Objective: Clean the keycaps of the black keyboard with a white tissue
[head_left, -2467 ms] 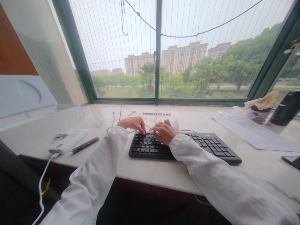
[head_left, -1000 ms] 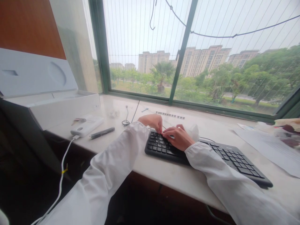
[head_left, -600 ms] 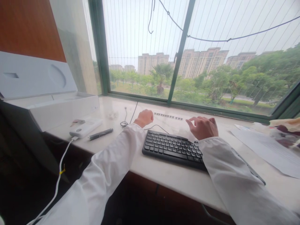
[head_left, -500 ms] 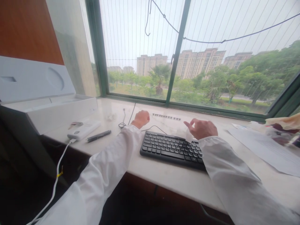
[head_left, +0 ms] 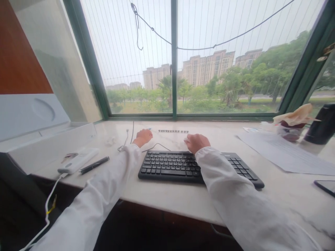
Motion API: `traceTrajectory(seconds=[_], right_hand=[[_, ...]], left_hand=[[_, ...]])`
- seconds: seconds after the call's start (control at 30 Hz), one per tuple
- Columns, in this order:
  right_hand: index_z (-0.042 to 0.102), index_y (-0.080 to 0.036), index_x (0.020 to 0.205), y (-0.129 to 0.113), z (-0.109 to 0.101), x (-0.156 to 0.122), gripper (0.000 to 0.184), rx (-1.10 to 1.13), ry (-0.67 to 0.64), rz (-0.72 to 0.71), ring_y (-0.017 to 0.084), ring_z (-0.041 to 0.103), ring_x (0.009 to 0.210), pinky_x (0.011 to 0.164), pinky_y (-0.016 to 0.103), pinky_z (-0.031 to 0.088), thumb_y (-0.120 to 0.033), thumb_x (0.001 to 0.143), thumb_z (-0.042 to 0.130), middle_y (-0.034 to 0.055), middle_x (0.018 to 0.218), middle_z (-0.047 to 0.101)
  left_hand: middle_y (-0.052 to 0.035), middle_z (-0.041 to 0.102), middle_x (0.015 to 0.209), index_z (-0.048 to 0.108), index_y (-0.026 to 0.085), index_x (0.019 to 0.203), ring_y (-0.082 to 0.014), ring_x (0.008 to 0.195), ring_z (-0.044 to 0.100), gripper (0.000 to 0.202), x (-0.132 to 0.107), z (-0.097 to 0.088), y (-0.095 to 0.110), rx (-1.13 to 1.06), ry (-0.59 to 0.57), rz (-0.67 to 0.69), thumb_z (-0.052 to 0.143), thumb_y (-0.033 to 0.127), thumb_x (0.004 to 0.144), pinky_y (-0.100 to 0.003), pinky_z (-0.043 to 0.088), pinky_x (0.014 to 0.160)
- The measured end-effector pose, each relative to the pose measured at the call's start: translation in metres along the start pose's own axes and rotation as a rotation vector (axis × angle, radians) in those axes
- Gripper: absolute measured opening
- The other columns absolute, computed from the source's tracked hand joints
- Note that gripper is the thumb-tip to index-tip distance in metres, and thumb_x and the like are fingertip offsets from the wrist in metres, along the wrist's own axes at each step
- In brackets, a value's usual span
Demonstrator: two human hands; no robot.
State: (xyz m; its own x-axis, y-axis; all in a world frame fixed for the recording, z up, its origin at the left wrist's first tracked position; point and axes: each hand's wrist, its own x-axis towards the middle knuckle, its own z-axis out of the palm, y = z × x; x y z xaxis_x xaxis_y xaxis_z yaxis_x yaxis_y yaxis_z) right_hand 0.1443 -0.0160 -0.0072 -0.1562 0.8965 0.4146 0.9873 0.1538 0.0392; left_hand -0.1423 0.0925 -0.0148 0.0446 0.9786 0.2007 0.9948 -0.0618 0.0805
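A black keyboard (head_left: 183, 167) lies on the pale marble sill in front of me. My left hand (head_left: 143, 136) rests as a loose fist on the sill just past the keyboard's far left corner, beside a thin black cable (head_left: 154, 145). Nothing shows in it. My right hand (head_left: 197, 142) sits behind the keyboard's far edge with its fingers curled down. A bit of white tissue (head_left: 185, 140) shows at its fingertips. Both arms wear white sleeves.
On the left are a white power bank (head_left: 77, 160) on a white cord, a black pen (head_left: 94, 165) and an open white box (head_left: 52, 139). On the right are papers (head_left: 285, 153), a dark bottle (head_left: 323, 123), a wrapped cup (head_left: 291, 122) and a phone (head_left: 326, 186). A strip of small dark pieces (head_left: 173, 131) lies by the window.
Both hands have left the keys. The left curled into a fist past the keyboard; the right lifted, then came down closed behind the keyboard where the tissue lay. The view swung back right.
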Motion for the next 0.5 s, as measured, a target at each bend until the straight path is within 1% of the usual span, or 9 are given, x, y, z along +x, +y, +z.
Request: traceTrajectory(seconds=[0.07,0.13,0.23,0.3,0.37,0.43,0.5], right_hand=[[0.072,-0.019,0.094,0.002,0.001,0.001,0.030,0.014,0.034,0.009,0.025,0.068,0.077,0.062,0.032,0.043,-0.036,0.091,0.048,0.0143,0.084,0.073],[0.071,-0.018,0.093,0.002,0.002,0.001,0.028,0.026,0.052,0.008,0.025,0.068,0.077,0.063,0.032,0.043,-0.035,0.091,0.049,0.0150,0.082,0.073],[0.071,-0.016,0.090,0.001,0.003,0.000,0.026,0.036,0.065,0.000,0.026,0.068,0.077,0.064,0.033,0.044,-0.032,0.090,0.050,0.0156,0.081,0.072],[0.070,-0.017,0.090,0.001,0.003,0.000,0.025,0.037,0.079,0.002,0.026,0.068,0.077,0.064,0.033,0.044,-0.032,0.090,0.051,0.0154,0.079,0.072],[0.070,-0.017,0.088,0.001,0.003,0.000,0.024,0.045,0.097,0.000,0.026,0.067,0.077,0.064,0.033,0.044,-0.032,0.090,0.051,0.0148,0.078,0.072],[0.069,-0.017,0.087,0.002,0.004,0.001,0.024,0.056,0.088,0.005,0.026,0.067,0.076,0.064,0.034,0.045,-0.031,0.090,0.051,0.0141,0.077,0.072],[0.069,-0.017,0.088,0.002,0.005,0.001,0.023,0.054,0.077,0.009,0.027,0.067,0.077,0.065,0.034,0.045,-0.031,0.089,0.051,0.0143,0.077,0.072]], left_hand=[[-0.0091,0.067,0.117,0.070,0.026,0.110,-0.0242,0.109,0.059,0.033,0.019,0.006,0.005,0.007,-0.025,-0.007,0.057,0.037,0.082,-0.031,0.045,0.091],[-0.0079,0.066,0.121,0.065,0.027,0.117,-0.0228,0.113,0.057,0.036,0.040,0.010,0.010,0.013,-0.048,-0.012,0.057,0.037,0.084,-0.029,0.044,0.092],[-0.0079,0.065,0.123,0.060,0.027,0.123,-0.0219,0.114,0.057,0.038,0.068,0.015,0.019,0.016,-0.067,-0.003,0.057,0.035,0.086,-0.028,0.044,0.091],[-0.0082,0.064,0.124,0.058,0.026,0.124,-0.0222,0.114,0.057,0.039,0.082,0.017,0.026,0.013,-0.072,0.021,0.059,0.034,0.086,-0.028,0.044,0.091],[-0.0087,0.063,0.123,0.059,0.024,0.122,-0.0229,0.114,0.057,0.036,0.093,0.021,0.032,0.009,-0.077,0.050,0.061,0.031,0.087,-0.030,0.043,0.093],[-0.0090,0.062,0.122,0.060,0.020,0.118,-0.0230,0.110,0.058,0.031,0.100,0.024,0.037,0.009,-0.085,0.068,0.061,0.030,0.088,-0.036,0.046,0.094],[-0.0090,0.058,0.121,0.057,0.016,0.120,-0.0220,0.104,0.059,0.034,0.104,0.027,0.037,0.009,-0.083,0.084,0.057,0.034,0.092,-0.041,0.051,0.089]])
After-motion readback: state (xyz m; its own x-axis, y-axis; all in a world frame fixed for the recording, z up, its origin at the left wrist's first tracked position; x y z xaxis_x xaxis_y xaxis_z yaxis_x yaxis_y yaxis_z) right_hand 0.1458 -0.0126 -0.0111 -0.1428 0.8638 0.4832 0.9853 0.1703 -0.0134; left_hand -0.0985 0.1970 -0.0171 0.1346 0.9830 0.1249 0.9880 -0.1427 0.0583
